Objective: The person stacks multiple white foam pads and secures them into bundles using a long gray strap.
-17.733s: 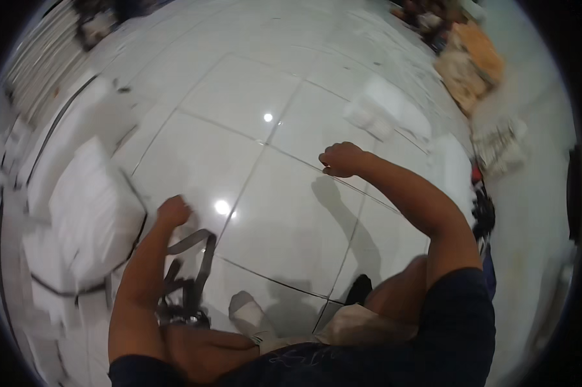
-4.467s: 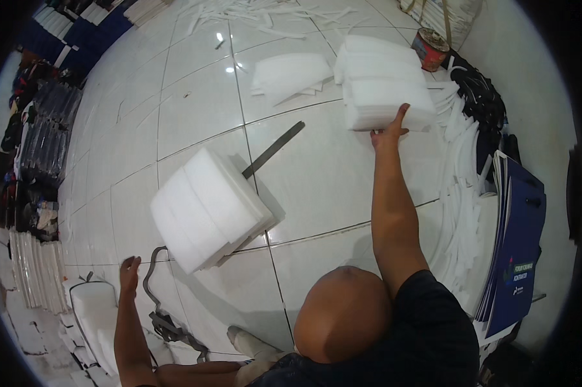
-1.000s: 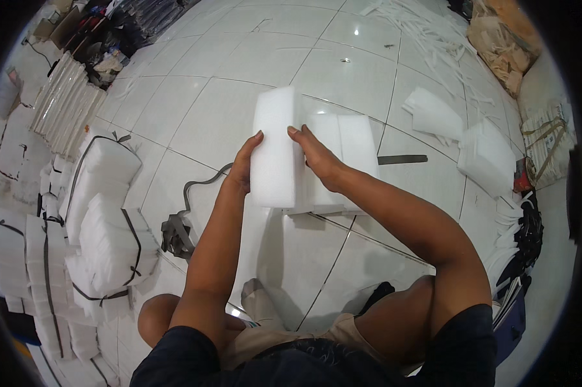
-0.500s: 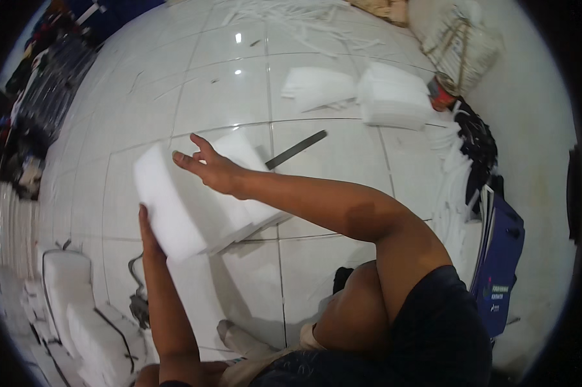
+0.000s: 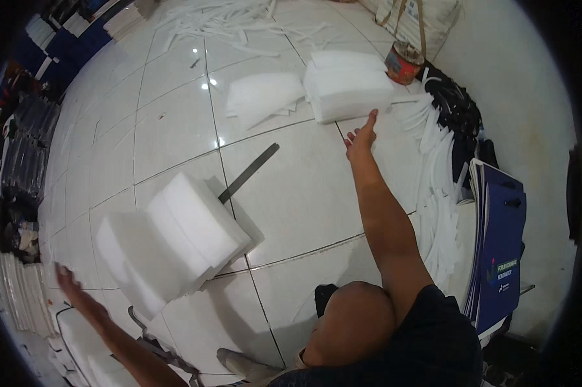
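My right hand (image 5: 362, 137) reaches out to the far right, fingers stretched apart and holding nothing. Just beyond its fingertips stands a thick stack of white foam sheets (image 5: 349, 90); whether they touch is hard to tell. My left hand (image 5: 78, 290) is out at the left with its fingers extended and nothing in it. Between the hands, on the tiled floor, lies a pile of white foam blocks, with one block (image 5: 204, 222) on the right and another (image 5: 126, 258) at its left side. A dark flat metal strip (image 5: 249, 173) pokes out behind this pile.
Loose white foam sheets (image 5: 265, 97) lie left of the far stack. Foam offcuts (image 5: 220, 26) litter the back floor, and more strips (image 5: 436, 187) lie along the right. A red tin (image 5: 404, 63), a black bundle (image 5: 452, 106) and blue folders (image 5: 501, 245) stand by the wall.
My right hand has swung from above the near foam pile to the far stack. My left hand has let go of the pile's side and moved left. The view has shifted.
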The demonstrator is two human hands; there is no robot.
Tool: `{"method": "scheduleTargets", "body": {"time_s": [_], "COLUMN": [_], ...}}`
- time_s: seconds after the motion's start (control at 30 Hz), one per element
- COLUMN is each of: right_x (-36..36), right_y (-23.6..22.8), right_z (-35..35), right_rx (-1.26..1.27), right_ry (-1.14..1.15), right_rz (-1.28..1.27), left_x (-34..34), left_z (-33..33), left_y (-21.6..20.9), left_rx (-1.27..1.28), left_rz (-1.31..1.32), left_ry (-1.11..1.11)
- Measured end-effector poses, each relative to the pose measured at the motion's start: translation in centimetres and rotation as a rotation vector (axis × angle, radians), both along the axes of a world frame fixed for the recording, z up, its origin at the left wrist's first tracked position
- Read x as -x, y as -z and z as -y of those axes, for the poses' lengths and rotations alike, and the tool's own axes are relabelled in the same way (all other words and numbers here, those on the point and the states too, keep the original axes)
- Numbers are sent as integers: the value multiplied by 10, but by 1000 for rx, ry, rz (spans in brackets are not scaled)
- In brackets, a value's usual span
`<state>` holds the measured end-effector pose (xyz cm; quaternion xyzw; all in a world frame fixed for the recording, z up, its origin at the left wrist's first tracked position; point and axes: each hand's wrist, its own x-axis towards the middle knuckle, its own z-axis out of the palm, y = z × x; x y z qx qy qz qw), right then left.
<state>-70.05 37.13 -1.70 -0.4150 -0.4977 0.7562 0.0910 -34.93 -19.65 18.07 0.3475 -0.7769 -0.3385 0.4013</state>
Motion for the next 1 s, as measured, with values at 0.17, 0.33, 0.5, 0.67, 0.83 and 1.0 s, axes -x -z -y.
{"method": "scheduleTargets", "body": {"time_s": [0.17,0.33,0.5,0.67,0.83,1.0], "right_x": [19,42,48,64,73,88], "right_y": [46,82,43,55,47,65], "right_z": [-41,-47,-41,-46,-40,-27], "right_rx": [254,494,533,549,515,253], "right_ry": [80,39,39,14,-25,4], "right_rz": [-27,-107,-145,-166,-290,-351], "left_x": [145,309,428,459,455,447], "left_z": [-211,-399,-463,-468,-467,-479], "left_y": [-91,-11,90,159,168,175], "left_rx": [450,47,361,363,271,479], "left_rz": [-20,155,359,582,586,536], "left_ry": [679,1318,1278,1329,1312,1291]}}
